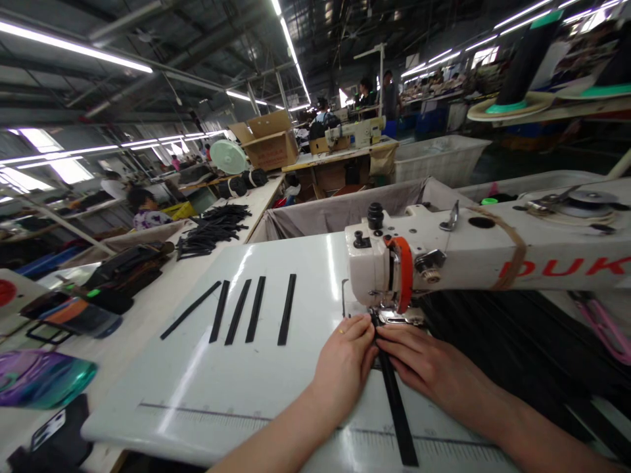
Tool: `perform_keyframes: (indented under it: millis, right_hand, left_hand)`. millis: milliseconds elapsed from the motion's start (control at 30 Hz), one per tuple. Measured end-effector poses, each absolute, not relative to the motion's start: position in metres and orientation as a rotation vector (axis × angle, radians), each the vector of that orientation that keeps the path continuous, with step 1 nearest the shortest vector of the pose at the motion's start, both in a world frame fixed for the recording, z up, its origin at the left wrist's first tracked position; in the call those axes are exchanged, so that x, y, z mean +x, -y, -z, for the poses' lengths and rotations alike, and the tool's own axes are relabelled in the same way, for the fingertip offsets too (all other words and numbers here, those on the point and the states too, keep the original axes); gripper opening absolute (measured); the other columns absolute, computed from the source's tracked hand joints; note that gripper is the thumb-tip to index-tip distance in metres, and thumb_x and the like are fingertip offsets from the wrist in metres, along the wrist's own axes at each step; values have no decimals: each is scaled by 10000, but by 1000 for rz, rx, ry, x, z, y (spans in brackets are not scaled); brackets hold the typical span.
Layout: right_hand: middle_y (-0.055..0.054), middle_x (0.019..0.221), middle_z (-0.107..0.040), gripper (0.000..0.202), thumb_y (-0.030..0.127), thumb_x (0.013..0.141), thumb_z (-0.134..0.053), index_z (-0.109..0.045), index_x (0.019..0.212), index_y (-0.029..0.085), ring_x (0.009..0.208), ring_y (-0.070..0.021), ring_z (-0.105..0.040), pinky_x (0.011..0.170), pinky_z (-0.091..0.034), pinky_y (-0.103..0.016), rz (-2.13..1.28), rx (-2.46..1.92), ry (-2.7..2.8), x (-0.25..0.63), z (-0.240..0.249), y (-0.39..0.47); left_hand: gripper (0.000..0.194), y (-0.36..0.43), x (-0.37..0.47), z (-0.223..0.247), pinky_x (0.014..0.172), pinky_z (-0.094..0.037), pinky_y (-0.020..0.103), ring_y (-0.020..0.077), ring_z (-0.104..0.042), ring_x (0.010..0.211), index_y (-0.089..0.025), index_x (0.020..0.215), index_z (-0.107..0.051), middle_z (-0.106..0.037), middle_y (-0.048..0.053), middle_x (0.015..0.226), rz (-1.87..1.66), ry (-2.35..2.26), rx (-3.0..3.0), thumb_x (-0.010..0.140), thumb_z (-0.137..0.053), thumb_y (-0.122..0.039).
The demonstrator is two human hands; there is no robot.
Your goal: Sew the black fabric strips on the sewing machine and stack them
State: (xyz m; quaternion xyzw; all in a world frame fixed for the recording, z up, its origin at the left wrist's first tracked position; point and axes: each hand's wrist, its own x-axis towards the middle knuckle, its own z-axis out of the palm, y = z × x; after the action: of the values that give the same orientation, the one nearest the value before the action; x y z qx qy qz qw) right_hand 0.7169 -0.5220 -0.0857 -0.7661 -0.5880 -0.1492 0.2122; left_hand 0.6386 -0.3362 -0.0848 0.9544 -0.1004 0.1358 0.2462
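Observation:
Under the needle end of a white sewing machine (468, 253) lies the top of a long black fabric strip (398, 417); its lower part runs toward me over the pale table. My left hand (345, 361) presses its bent fingers on the strip's left edge, close to the metal presser parts (401, 317). From the other side my right hand (428, 361) pinches the same strip, its fingertips almost meeting the left ones. The fingers hide the strip's upper end. Several short black strips (255, 309) lie apart from one another, left of my hands.
Dark fabric strips (473, 328) are heaped right of my right arm, near a pink-handled tool (601, 322). At left are a pile of black strips (214, 226), a purple-teal bottle (44, 378) and a phone (49, 427). A cloth-lined bin (340, 207) stands behind the machine; people are farther back.

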Motion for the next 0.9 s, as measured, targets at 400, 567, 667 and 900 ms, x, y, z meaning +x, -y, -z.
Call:
perform_keyframes:
  millis: [400, 567, 667, 900]
  right_hand:
    - [-98, 1241, -651, 307, 132, 932, -519, -634, 1216, 141, 1146, -240, -589, 955, -549, -380, 408, -2201, 1671, 720, 92, 521]
    - [-123, 1216, -646, 310, 106, 909, -533, -627, 1205, 114, 1092, -266, -600, 930, -554, -428, 413, -2220, 1638, 721, 90, 520]
    - [-117, 1179, -652, 324, 94, 901, -532, -626, 1209, 123, 1080, -260, -600, 921, -550, -421, 356, -2162, 1644, 721, 86, 522]
    - [-55, 951, -667, 236, 117, 889, -510, -689, 1017, 202, 919, -202, -609, 842, -521, -350, 165, -1999, 1575, 713, 72, 527]
  left_hand:
    - [350, 336, 643, 89, 1122, -440, 483, 289, -555, 1262, -113, 1239, -605, -607, 136, 1341, -385, 281, 2630, 890, -580, -109]
    - [306, 336, 647, 87, 1114, -451, 463, 278, -557, 1249, -99, 1197, -620, -622, 151, 1305, -405, 269, 2594, 903, -534, -86]
    - [276, 337, 650, 84, 1107, -459, 448, 267, -561, 1242, -122, 1154, -631, -637, 137, 1274, -420, 276, 2558, 913, -505, -74]
    - [254, 339, 647, 79, 1118, -441, 459, 278, -534, 1263, -127, 1155, -621, -616, 136, 1301, -371, 262, 2549, 910, -557, -112]
